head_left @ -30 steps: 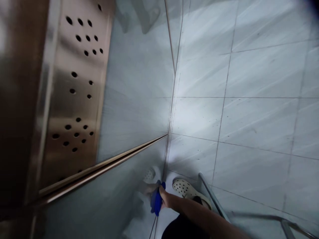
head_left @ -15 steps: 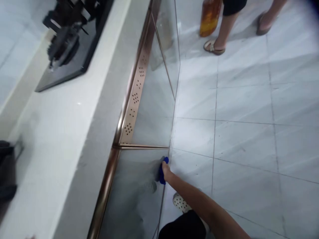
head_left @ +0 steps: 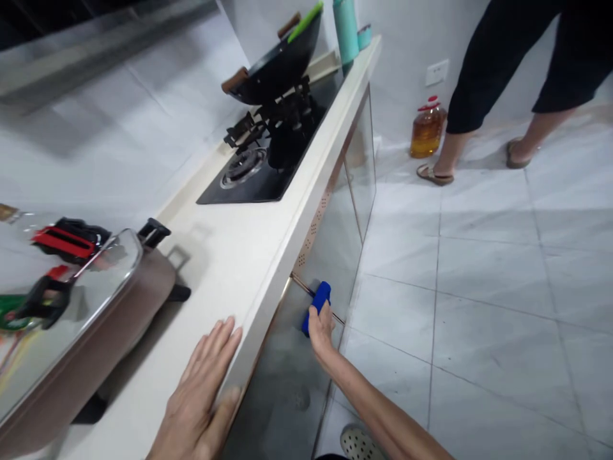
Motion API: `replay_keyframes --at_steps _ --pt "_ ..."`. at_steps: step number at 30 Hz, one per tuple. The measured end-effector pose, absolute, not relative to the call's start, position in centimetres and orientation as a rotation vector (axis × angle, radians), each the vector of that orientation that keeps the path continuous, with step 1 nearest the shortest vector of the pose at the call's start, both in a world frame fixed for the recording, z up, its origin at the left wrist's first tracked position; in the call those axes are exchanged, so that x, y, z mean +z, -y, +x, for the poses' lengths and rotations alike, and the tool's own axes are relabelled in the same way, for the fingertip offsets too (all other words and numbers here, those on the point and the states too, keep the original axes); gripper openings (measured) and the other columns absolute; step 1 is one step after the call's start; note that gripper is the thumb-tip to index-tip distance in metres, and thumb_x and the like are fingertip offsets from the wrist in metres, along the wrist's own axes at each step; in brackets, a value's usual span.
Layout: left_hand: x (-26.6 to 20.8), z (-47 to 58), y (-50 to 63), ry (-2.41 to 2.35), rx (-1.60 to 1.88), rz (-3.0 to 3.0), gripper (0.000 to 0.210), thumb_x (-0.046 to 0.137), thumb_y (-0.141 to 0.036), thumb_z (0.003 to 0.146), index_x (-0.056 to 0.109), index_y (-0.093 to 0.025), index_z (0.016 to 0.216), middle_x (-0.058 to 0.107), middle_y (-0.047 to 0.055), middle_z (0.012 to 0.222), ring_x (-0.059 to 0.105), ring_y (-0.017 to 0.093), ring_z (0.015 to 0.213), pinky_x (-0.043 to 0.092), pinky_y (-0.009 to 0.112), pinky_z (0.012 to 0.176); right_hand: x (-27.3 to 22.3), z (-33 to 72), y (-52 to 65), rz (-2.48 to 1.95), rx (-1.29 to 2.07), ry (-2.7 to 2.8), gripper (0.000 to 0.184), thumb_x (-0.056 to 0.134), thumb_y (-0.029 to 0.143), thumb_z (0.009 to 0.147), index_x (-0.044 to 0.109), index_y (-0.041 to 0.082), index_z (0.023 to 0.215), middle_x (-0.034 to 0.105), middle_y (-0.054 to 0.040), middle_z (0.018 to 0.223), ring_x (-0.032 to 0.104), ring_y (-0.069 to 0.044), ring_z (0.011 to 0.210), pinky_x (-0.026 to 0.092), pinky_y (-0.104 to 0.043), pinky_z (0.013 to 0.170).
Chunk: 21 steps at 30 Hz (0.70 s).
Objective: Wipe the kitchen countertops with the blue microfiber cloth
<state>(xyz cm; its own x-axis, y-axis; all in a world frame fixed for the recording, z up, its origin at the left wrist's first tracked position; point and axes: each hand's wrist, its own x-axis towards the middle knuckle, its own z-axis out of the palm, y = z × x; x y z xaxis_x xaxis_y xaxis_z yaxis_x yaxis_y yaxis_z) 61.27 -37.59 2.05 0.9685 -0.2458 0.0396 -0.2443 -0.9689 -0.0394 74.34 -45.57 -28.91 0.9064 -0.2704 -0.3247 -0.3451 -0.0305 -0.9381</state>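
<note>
My left hand lies flat on the white countertop at its front edge. Its fingers are stretched forward and the thumb reaches over the edge. Lower down, my right hand grips a blue oblong block, perhaps a scrubber; its exact kind is unclear. The block is held against the glossy grey cabinet doors under the counter, by the metal-trimmed seam between two panels. My palm and fingers hide part of it.
An electric pan with a glass lid stands on the counter at left. Beyond are a gas stove, a wok and a teal bottle. An oil jug stands on the floor beside another person's legs.
The view has tilted up and shows more of the counter. My left hand has come into view on the counter edge. My right hand has moved the blue block up from the cabinet's bottom edge.
</note>
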Motion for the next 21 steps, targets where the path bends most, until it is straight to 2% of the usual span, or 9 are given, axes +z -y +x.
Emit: replay_keyframes --at_steps 4,9,12,14,16,17,19,21 --pt "2.0 61.2 37.4 -0.456 -0.118 -3.096 0.063 0.042 -0.035 0.101 0.016 -0.032 0.158 0.029 0.003 0.163 0.025 0.025 0.150 0.024 0.054 0.122 -21.3 72.5 45.1 -1.587 -0.070 -0.362 0.076 0.025 0.052 0.092 0.025 0.009 0.154 0.030 -0.0202 0.157 0.025 -0.033 0.146 0.014 -0.055 0.117" --pt "1.3 61.0 37.1 -0.479 -0.066 -3.158 0.071 0.047 -0.039 0.097 0.015 -0.027 0.159 0.023 0.005 0.165 0.018 0.027 0.152 0.019 0.056 0.125 -15.2 68.2 44.8 -1.539 -0.181 -0.140 0.070 0.028 0.046 0.093 0.024 0.014 0.155 0.025 -0.0182 0.160 0.020 -0.032 0.148 0.012 -0.060 0.117" --pt "0.9 61.0 37.1 -0.465 -0.060 -3.217 0.073 0.050 -0.038 0.094 0.018 -0.024 0.158 0.023 0.007 0.165 0.015 0.027 0.153 0.017 0.056 0.125 -14.1 66.6 45.6 -1.423 -0.164 -0.104 0.071 0.036 0.050 0.087 0.036 0.014 0.149 0.036 -0.0181 0.154 0.031 -0.032 0.144 0.017 -0.057 0.117" --pt "0.9 60.8 37.2 -0.428 -0.074 -3.243 0.074 0.051 -0.039 0.092 0.022 -0.022 0.158 0.025 0.008 0.164 0.011 0.028 0.153 0.015 0.058 0.125 -13.8 66.1 46.9 -1.266 -0.045 -0.170 0.071 0.042 0.053 0.081 0.047 0.014 0.141 0.050 -0.0173 0.144 0.045 -0.032 0.133 0.031 -0.051 0.113" --pt "1.1 59.8 37.3 -0.355 -0.080 -3.263 0.074 0.052 -0.042 0.091 0.025 -0.021 0.157 0.027 0.009 0.163 0.008 0.030 0.153 0.011 0.062 0.124 -13.2 65.9 48.7 -1.112 0.059 -0.220 0.068 0.047 0.054 0.078 0.054 0.015 0.133 0.063 -0.0141 0.126 0.059 -0.030 0.114 0.046 -0.044 0.100" --pt "1.3 59.0 37.2 -0.318 -0.066 -3.276 0.074 0.053 -0.044 0.091 0.026 -0.021 0.156 0.027 0.009 0.163 0.006 0.031 0.153 0.010 0.064 0.123 -12.6 65.7 49.7 -1.068 0.066 -0.216 0.066 0.048 0.054 0.078 0.056 0.015 0.131 0.067 -0.0118 0.118 0.062 -0.029 0.105 0.049 -0.041 0.094" --pt "1.9 56.3 36.8 -0.258 -0.021 -3.299 0.074 0.053 -0.049 0.092 0.028 -0.022 0.156 0.026 0.009 0.163 0.006 0.031 0.153 0.009 0.066 0.122 -11.0 65.3 51.5 -1.077 -0.033 -0.171 0.065 0.050 0.055 0.080 0.057 0.015 0.131 0.068 -0.0091 0.110 0.062 -0.027 0.097 0.050 -0.039 0.090" --pt "2.6 52.4 35.7 -0.202 -0.005 -3.305 0.067 0.048 -0.050 0.096 0.031 -0.023 0.155 0.027 0.008 0.162 0.010 0.030 0.152 0.013 0.064 0.122 -8.8 65.1 52.6 -1.199 -0.211 -0.056 0.066 0.050 0.054 0.084 0.053 0.015 0.137 0.066 -0.0102 0.117 0.061 -0.027 0.102 0.048 -0.040 0.093"
